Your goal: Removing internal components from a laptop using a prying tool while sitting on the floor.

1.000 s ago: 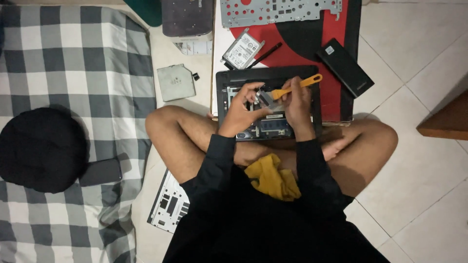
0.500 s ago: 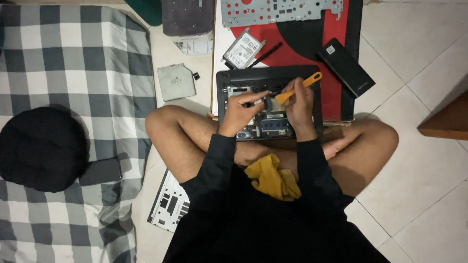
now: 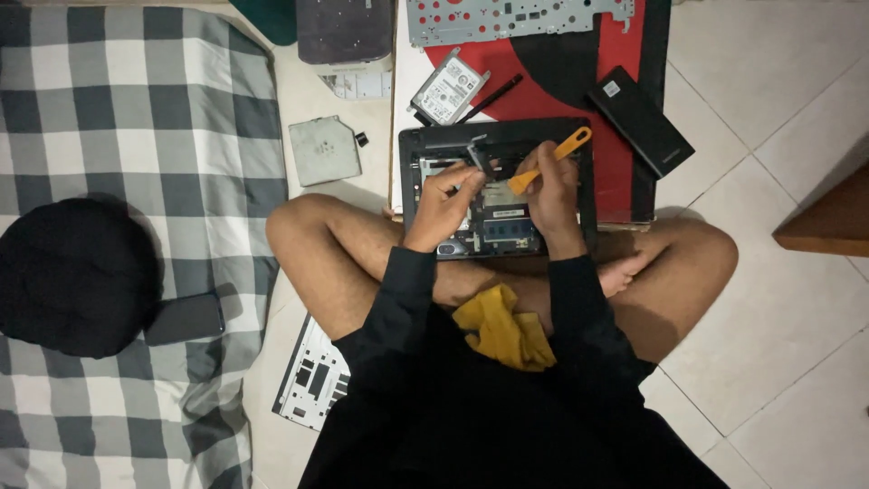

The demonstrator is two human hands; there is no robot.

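- Just above centre frame, the opened laptop [image 3: 496,213] lies bottom-up across the person's crossed legs, its insides showing.
- Left hand [image 3: 444,206] is over the laptop's left half, fingers pinched around a small dark metal part [image 3: 478,154] that sticks up above them.
- Right hand [image 3: 552,195] is curled tight around an orange pry tool [image 3: 549,159], whose handle angles toward the upper right while the tip points down into the laptop.
- Above the laptop, a silver hard drive [image 3: 449,91] sits beside a black pen [image 3: 493,97].
- Upper right, a long black battery [image 3: 641,119] lies on the red mat [image 3: 625,181].
- Below the hands, a yellow cloth [image 3: 502,328] rests in the lap.
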